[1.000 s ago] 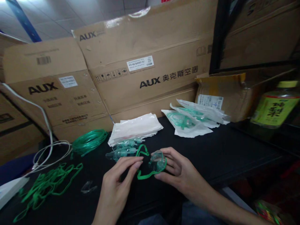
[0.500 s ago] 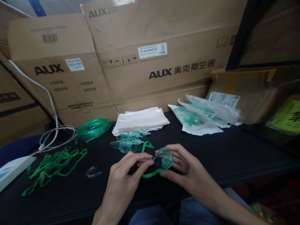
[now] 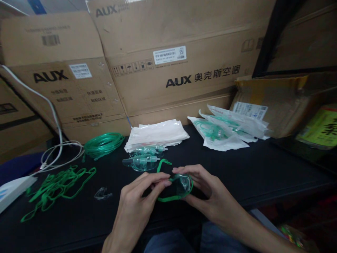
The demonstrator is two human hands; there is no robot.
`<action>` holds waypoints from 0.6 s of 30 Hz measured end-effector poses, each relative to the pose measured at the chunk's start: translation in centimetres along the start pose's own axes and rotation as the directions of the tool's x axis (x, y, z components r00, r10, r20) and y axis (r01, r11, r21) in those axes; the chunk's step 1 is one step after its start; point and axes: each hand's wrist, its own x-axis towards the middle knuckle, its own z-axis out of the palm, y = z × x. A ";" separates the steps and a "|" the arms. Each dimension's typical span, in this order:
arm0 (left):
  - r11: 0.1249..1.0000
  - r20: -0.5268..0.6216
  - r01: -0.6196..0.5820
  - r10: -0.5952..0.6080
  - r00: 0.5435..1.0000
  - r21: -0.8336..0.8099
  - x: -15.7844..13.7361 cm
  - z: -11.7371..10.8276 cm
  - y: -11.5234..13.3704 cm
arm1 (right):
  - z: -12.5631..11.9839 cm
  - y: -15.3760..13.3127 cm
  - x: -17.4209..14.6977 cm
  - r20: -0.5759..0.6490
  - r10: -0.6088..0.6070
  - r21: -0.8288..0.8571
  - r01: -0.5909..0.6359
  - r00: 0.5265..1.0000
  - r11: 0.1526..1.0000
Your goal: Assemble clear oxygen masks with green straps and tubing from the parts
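A clear green-tinted oxygen mask [image 3: 183,185] sits in the curled fingers of my right hand [image 3: 202,186], low over the table's front part. My left hand [image 3: 144,191] pinches a green elastic strap [image 3: 168,199] at the mask's left edge, thumb against forefinger. The strap loops below the mask, and a free end rises behind my left fingertips. The exact spot where strap and mask meet is hidden by my fingers. Just beyond my hands lie more masks [image 3: 140,162], with white connectors pointing right.
A tangle of green straps [image 3: 56,188], small clear plastic pieces [image 3: 102,193] and coiled green tubing [image 3: 104,144] lie on the left. White pouches [image 3: 158,133] are stacked behind the masks. Filled pouches [image 3: 221,131] lean near an open carton [image 3: 273,105]. Large cardboard boxes [image 3: 173,31] wall off the back.
The mask has turned in my right hand, its dome now facing another way. My left hand keeps its pinch on the strap. The whole view has shifted slightly.
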 end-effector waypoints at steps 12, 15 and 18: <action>0.998 0.033 -0.061 0.061 0.998 0.003 -0.1 -0.3 0.1 | 0.0 0.2 -0.2 0.033 -0.163 -0.304 0.165 0.986 0.938; 0.998 0.030 -0.066 0.066 0.997 -0.001 0.1 -0.5 0.2 | 0.0 0.4 -0.2 0.024 -0.168 -0.315 0.167 0.985 0.934; 0.999 0.045 -0.042 0.043 0.998 -0.016 0.1 -0.6 0.3 | 0.1 0.3 -0.3 0.025 -0.150 -0.292 0.151 0.988 0.945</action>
